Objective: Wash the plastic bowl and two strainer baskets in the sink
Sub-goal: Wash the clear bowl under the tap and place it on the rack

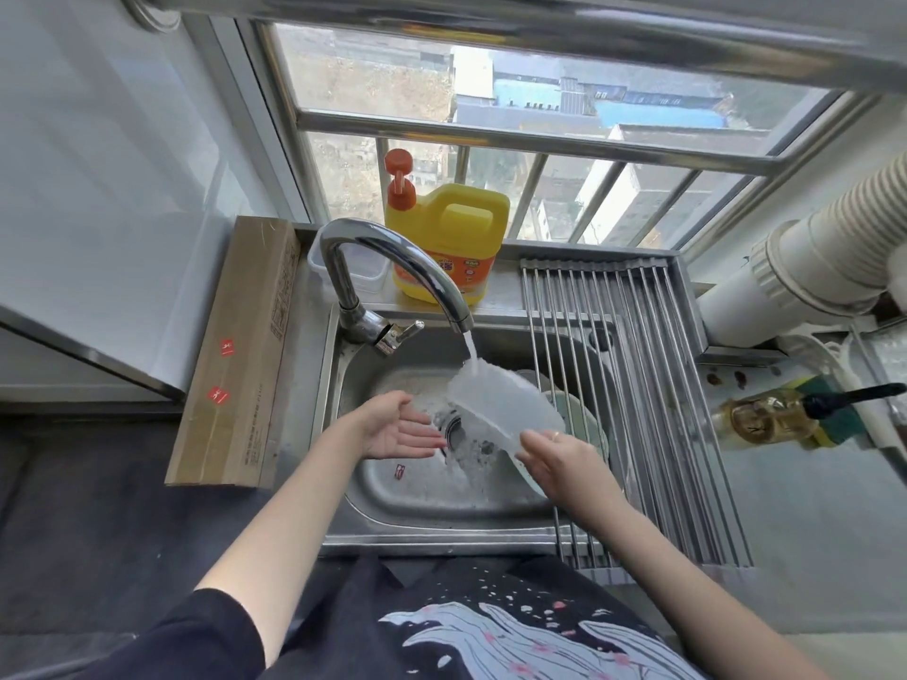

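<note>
Right hand (564, 463) pinches tilted, seemingly clear bowl (500, 404), rim toward faucet; left hand (397, 429) open

Far ledge: yellow detergent jug (449, 242) with orange pump, upright before the window bars (530, 198); clear plastic tub (364, 272) just left of it.
Left counter: long cardboard box (240, 350), flat along the edge.
Right of basin: roll-up metal drying rack (633, 385).
Far right: ribbed white duct (829, 242); amber-liquid bottle (765, 418), dark cap; green-and-yellow sponge (829, 424) beside it.
</note>
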